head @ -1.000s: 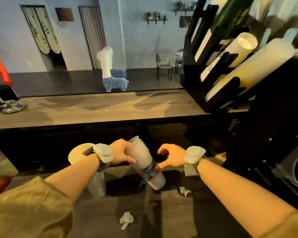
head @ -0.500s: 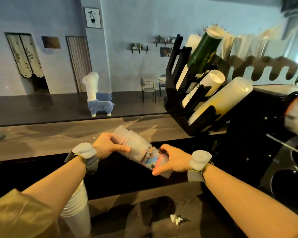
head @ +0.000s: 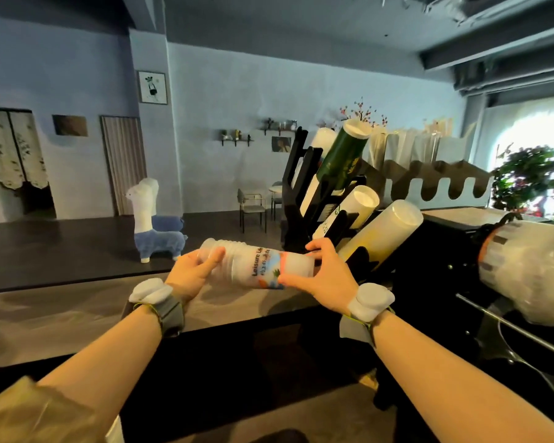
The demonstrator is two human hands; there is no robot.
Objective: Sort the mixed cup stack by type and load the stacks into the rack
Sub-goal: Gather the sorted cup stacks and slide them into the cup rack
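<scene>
Head view, entry. Both hands are on the clear cup stack (head: 253, 266). My left hand (head: 189, 276) curls fingers and thumb round its ribbed end. My right hand (head: 323, 276) pinches the printed end between thumb and fingers.

Change: a second ago the stack hung low over the lower worktop, steeply tilted. Now it lies nearly level in the air above the counter (head: 61, 314). Its right end is just beside the lower front of the black rack (head: 304, 187), but it is not in any slot yet. My view has swung up from the worktop to the rack.

Judgement: sorting of this stack looks finished and loading is the step in hand. The rack already holds a green stack (head: 343, 155), a white stack (head: 349, 212) and a pale yellow stack (head: 384, 231).

Writing: the outer cup reads "Leisure Lif…" in dark letters, the rest curving out of sight. A smaller line below it, over a coloured picture, is illegible. The green stack's yellow lettering is too blurred to read.
</scene>
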